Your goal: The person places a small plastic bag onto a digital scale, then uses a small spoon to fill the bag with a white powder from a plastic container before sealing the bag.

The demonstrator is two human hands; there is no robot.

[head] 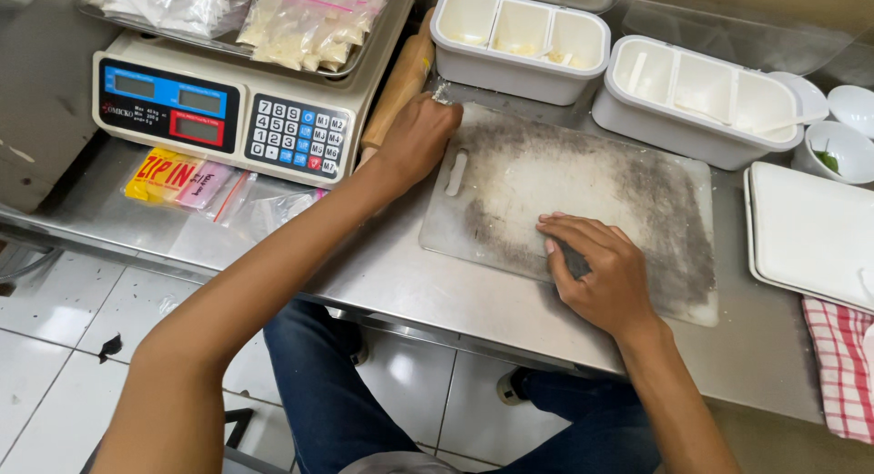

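The right hand (596, 274) hides a dark thing on the cutting board (637, 192). The checked cloth (842, 365) at the table's right edge is cut off.

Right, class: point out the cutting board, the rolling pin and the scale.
cutting board (583, 178): head view, its floured middle.
rolling pin (401, 82): head view, middle of its wooden barrel.
scale (296, 132): head view, its keypad.

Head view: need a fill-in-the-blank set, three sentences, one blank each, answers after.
1. The right hand presses flat on the floury ____ board.
2. The left hand rests at the board's corner, beside a wooden ____ pin.
3. Bags of pale pieces lie on the tray of the digital ____.
Missing words: cutting; rolling; scale
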